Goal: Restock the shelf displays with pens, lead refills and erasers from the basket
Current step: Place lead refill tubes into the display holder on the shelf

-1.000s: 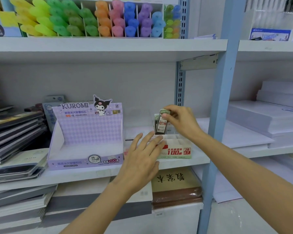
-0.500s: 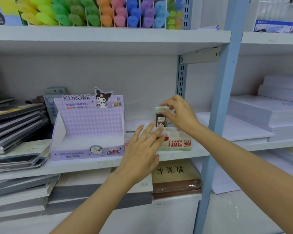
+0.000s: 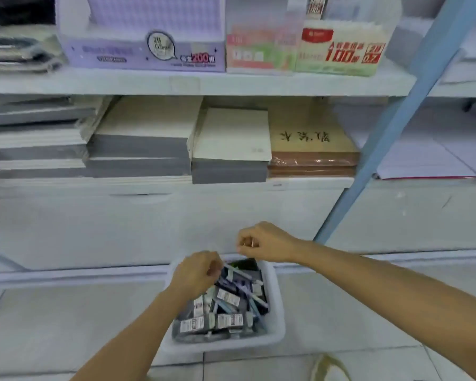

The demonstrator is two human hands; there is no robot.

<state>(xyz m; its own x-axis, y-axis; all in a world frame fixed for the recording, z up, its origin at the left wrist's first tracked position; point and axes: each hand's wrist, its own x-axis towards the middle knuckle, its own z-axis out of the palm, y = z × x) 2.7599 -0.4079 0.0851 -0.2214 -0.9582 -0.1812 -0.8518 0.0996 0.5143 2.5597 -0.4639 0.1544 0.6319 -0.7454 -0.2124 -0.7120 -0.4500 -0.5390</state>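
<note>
Digging into the white basket (image 3: 275,306) on the floor: small carded refill packs (image 3: 228,321) and pens, light, stiff, slick film. Left hand (image 3: 197,273) curled, fingertips pinching a pack at the pile's top; right hand (image 3: 265,243) loosely fisted above the rim, contents unclear. Best grip: pack edges. Display boxes (image 3: 338,48) sit on the shelf above.

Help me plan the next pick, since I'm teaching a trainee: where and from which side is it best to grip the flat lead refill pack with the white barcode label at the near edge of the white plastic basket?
Probably by its two long edges, from straight above. The lead refill pack lies flat, label up, on top of the pile in the white plastic basket, with no hand over it.
</note>
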